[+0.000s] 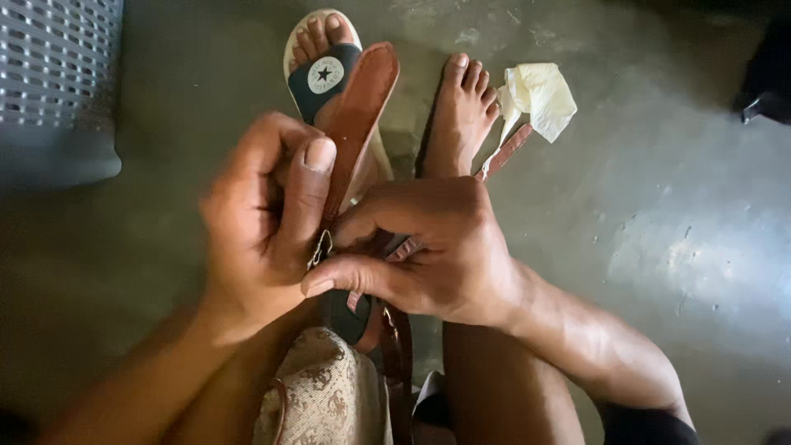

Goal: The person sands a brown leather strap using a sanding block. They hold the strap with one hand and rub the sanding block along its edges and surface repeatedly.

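Observation:
My left hand (264, 218) grips a brown leather sandal (361, 103) by its sole, thumb pressed along the edge, near a small metal buckle (320, 247). My right hand (428, 247) pinches the sandal's thin brown strap (507, 152) close to that buckle. The strap runs out to the right under a crumpled pale yellow cloth (540, 95). The sandal's toe points away from me, held above my feet.
My left foot wears a dark slide with a round star badge (323, 76); my right foot (461, 115) is bare on the grey concrete floor (659, 214). A grey plastic lattice basket (58, 82) stands at the upper left. A patterned beige bag (325, 395) lies in my lap.

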